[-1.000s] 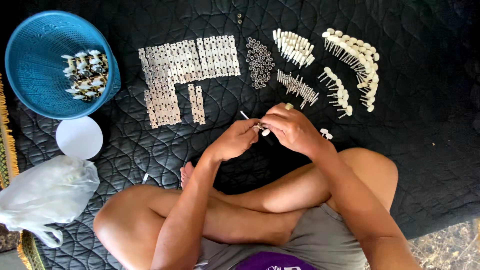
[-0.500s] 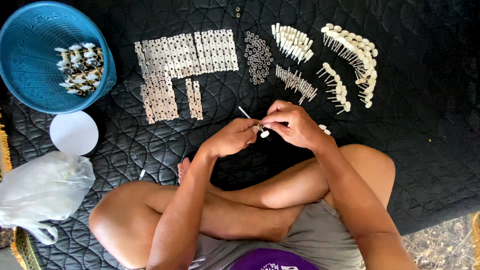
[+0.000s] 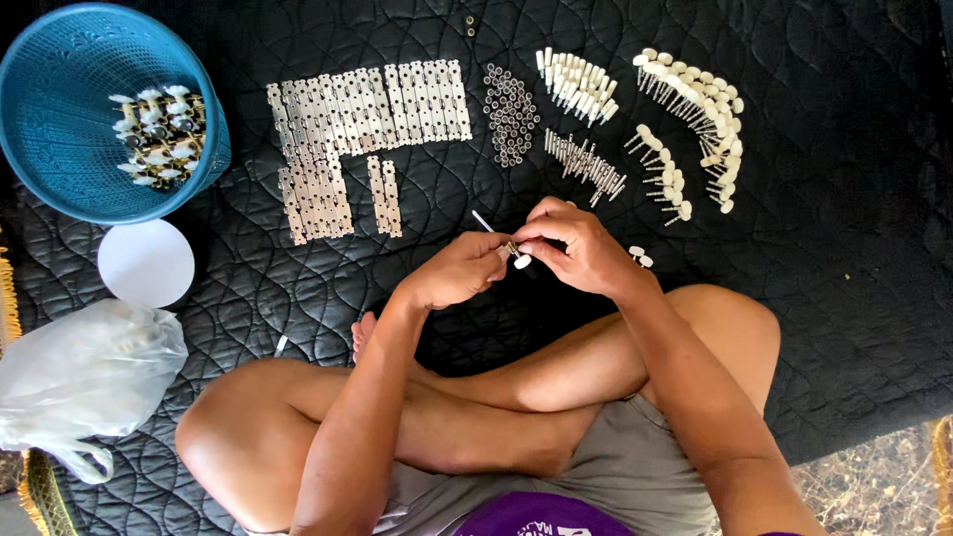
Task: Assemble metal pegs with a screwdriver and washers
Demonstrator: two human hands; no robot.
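On the quilt: a black quilted mat [image 3: 794, 248] is spreading under everything, with bare room lying to the right.
Basket: a blue basket [image 3: 60, 89] is holding finished pieces at far left.
Plates: flat metal plates [image 3: 367, 109] are lying in rows, well apart from the hands.
Left hand: the left hand [image 3: 457, 270] is pinching shut on a small metal part [image 3: 515, 253].
Right hand: the right hand [image 3: 581, 248] is closing on the same part, just above the crossed legs.
Tip: keeping it steady and low looks wise.

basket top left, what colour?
Blue: the round perforated plastic basket holding finished white-knobbed pieces. Shows only in the head view.
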